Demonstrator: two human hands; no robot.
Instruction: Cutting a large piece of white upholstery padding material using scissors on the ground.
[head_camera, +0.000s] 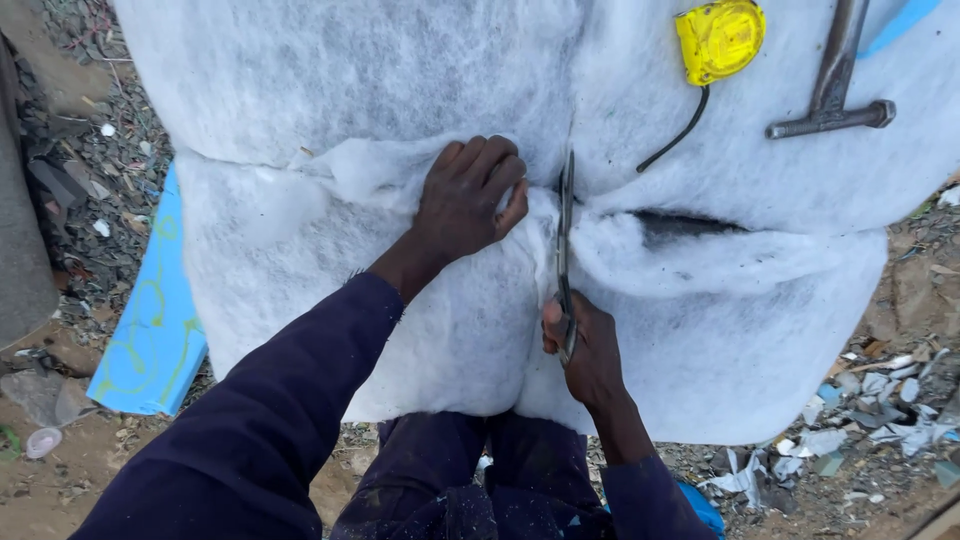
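A thick sheet of white fibre padding (330, 90) lies spread over a raised surface and hangs toward me in folds. My left hand (468, 197) presses down on a bunched fold of it, fingers curled into the wadding. My right hand (585, 345) grips the handles of metal scissors (565, 235), whose blades point away from me into a slit in the padding just right of my left hand. The cut runs from the near edge up to the blades.
A yellow tape measure (720, 38) with a dark strap and a metal hammer (832, 85) rest on the padding at the far right. A blue board (150, 320) lies at the left on dirt ground (60, 470) strewn with scraps and rubble.
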